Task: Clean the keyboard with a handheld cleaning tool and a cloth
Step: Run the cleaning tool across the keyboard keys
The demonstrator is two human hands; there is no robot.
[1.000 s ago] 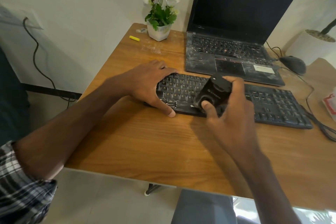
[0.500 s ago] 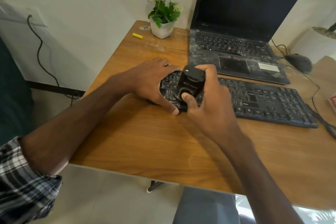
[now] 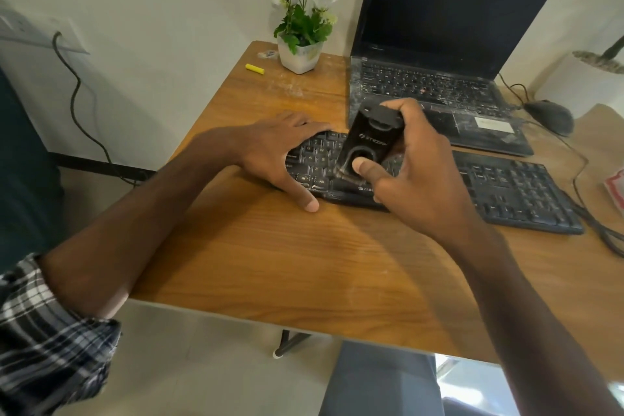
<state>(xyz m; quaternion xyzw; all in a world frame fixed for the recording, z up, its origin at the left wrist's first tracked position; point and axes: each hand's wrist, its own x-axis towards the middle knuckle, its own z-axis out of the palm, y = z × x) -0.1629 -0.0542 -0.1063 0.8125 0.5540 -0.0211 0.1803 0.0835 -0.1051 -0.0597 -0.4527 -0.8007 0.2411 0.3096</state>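
Observation:
A black keyboard (image 3: 506, 192) lies across the wooden desk (image 3: 304, 263) in front of a laptop. My left hand (image 3: 273, 152) rests flat on the keyboard's left end, fingers spread, thumb on the desk at its front edge. My right hand (image 3: 415, 172) grips a black handheld cleaning tool (image 3: 366, 142), thumb pressed on its front face. The tool's lower end, where bristles show, touches the keys near the left-middle of the keyboard. No cloth is in view.
An open dusty laptop (image 3: 435, 91) stands behind the keyboard. A white pot of flowers (image 3: 300, 54) and a small yellow object (image 3: 254, 68) sit at the back left. A black mouse (image 3: 550, 116) and cables lie at the right. The desk's front edge is near me.
My right hand carried the tool leftward along the keys toward my left hand, then shifted slightly right again. My left hand stayed on the keyboard's left end.

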